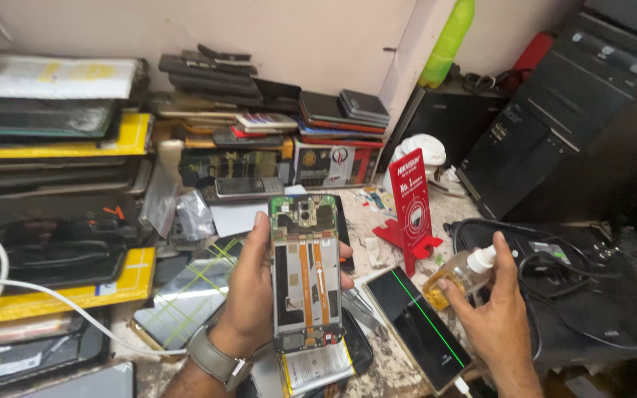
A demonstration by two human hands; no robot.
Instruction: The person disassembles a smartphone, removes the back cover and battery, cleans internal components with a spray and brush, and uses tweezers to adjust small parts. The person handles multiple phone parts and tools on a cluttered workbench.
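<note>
Left hand [248, 295] grips an opened phone [307, 273] upright above the cluttered desk [377, 221]; right hand [492, 302], just beside it, closes around a small clear bottle [464, 271] near a green-lined screen [418, 328].

Your left hand [252, 291] was raised palm-up in the middle of the view, thumb along one side and fingertips [346, 254] curled round the other in a firm grasp, a strap round its wrist. Your right hand [497, 306] reached in from the lower right, fingers closed in a grip, thumb uppermost.
</note>
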